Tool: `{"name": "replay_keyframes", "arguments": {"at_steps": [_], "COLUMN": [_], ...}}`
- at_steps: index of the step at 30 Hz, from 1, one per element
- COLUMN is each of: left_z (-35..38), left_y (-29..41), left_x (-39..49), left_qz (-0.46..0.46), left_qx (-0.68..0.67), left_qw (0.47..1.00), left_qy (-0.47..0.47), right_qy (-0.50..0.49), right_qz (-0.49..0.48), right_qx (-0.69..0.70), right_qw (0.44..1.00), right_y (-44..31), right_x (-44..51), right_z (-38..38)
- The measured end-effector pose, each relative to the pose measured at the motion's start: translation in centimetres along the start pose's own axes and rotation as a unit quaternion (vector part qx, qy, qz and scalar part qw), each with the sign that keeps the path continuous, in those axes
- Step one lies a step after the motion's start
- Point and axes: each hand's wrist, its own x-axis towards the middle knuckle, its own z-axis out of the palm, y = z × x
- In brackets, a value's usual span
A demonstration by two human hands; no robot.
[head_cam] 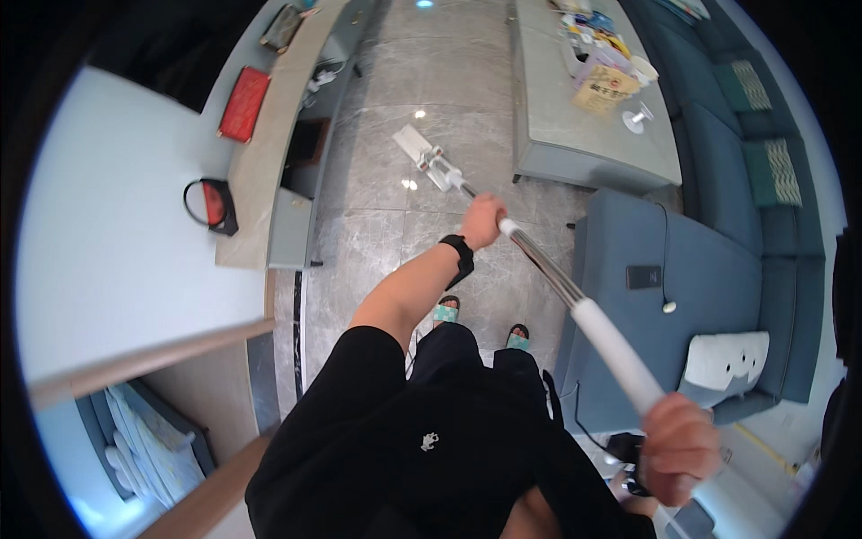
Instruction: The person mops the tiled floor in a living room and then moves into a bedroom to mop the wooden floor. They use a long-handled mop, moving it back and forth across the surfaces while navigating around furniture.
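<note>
A long-handled flat mop slants across the view, its white flat head [423,156] low over or on the grey marble-look tiles; which of the two I cannot tell. My left hand [483,220] grips the metal pole [545,263] near the head and wears a black wristband. Near the pole's upper end, my right hand [679,448] is closed around the white grip section [616,354] at the lower right. My feet, in green checked slippers [446,310], stand on the floor below.
Left, a long TV cabinet [291,222] carries a red box [244,104] and a black-and-red item [219,205]. A coffee table [545,124] with bags and clutter stands upper right. Beside me is a blue sofa [606,249] bearing a phone [644,277], a cable and a white cushion [727,360].
</note>
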Motion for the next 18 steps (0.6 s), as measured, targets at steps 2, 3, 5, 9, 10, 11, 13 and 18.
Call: {"name": "replay_keyframes", "arguments": {"at_steps": [2,3,5,9,10,11,13,18], "left_z": [-0.4,-0.3,-0.6,-0.8,-0.6,-0.4,0.6,4.5], "left_y": [-2.3,-3.1,-4.4,-4.5,-3.8,-3.0,-0.1,10.7], "left_x": [2.2,2.9,3.6,3.5,3.3,2.8,0.9,-7.1], "left_qz": [0.031,0.051,0.081,0.107,0.118,0.127,0.151,0.179], "left_qx": [-0.044,-0.050,-0.052,-0.035,-0.022,-0.009,-0.050,-0.097], "left_qw": [0.998,0.997,0.995,0.991,0.986,0.981,0.970,0.924], "left_qy": [0.013,0.021,0.018,-0.077,-0.113,-0.148,-0.182,-0.324], "right_qy": [0.035,0.060,0.069,0.095,0.119,0.131,0.162,0.244], "right_qz": [0.018,0.025,0.022,0.065,0.068,0.076,0.085,0.058], "right_qx": [-0.036,-0.055,-0.074,-0.052,-0.060,-0.073,-0.085,-0.122], "right_qw": [0.999,0.996,0.995,0.992,0.989,0.986,0.980,0.960], "right_y": [2.1,3.3,5.5,4.6,3.7,2.3,-1.0,-11.7], "right_x": [-0.6,-0.9,-1.2,-2.3,-2.8,-3.4,-4.9,-12.2], "right_z": [4.1,5.8,7.8,9.1,8.8,8.4,7.0,3.3]}}
